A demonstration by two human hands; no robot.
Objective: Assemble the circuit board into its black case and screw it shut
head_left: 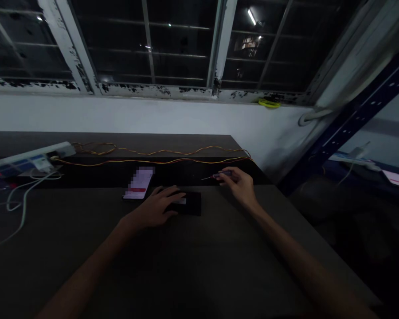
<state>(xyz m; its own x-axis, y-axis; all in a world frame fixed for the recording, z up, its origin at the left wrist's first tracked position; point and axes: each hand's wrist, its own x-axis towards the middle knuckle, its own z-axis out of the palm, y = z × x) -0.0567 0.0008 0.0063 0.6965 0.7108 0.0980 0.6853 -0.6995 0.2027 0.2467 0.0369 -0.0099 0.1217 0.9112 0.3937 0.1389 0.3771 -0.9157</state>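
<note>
My left hand [159, 204] lies flat with fingers spread on a small dark flat device [189, 204] in the middle of the dark table [86, 230]. My right hand [240, 184] is closed in a pinch around a thin screwdriver [216, 176] with a reddish handle, its metal tip pointing left just above the table. A phone [138, 184] with a lit screen lies just left of my left hand.
A white power strip [29, 157] with a red light and white cables [20, 195] sits at the far left. Orange and yellow wires [153, 156] run along the table's back edge. Behind is a white wall, dark barred windows and a blue metal frame [359, 115] on the right.
</note>
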